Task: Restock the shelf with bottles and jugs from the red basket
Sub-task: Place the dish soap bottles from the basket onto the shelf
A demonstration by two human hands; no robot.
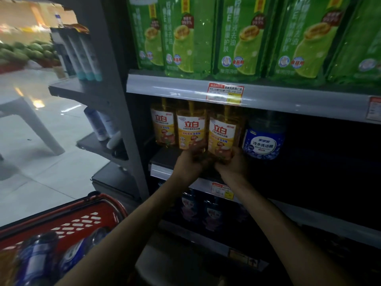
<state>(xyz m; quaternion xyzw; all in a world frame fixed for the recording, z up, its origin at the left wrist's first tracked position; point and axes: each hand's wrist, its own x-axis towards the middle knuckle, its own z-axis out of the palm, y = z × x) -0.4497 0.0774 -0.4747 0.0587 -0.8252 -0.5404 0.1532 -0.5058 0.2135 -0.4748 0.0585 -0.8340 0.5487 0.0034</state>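
While the left grip (188, 162) clamps one yellow bottle (191, 127), the right grip (233, 164) clamps its neighbour (223, 131)

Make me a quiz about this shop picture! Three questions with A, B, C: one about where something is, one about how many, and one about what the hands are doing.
1. What stands just right of the yellow bottles on their shelf?
A) a blue jug
B) a loaf of bread
C) a toy bear

2. How many yellow bottles show in that row?
A) one
B) three
C) six

3. What are the left hand and right hand doing?
A) hanging empty
B) lifting a box
C) each gripping a yellow bottle's base

Answers:
1 A, the blue jug sits beside the rightmost yellow bottle.
2 B, three yellow labels stand side by side.
3 C, the fingers curl round the bottoms of the middle and right bottles.
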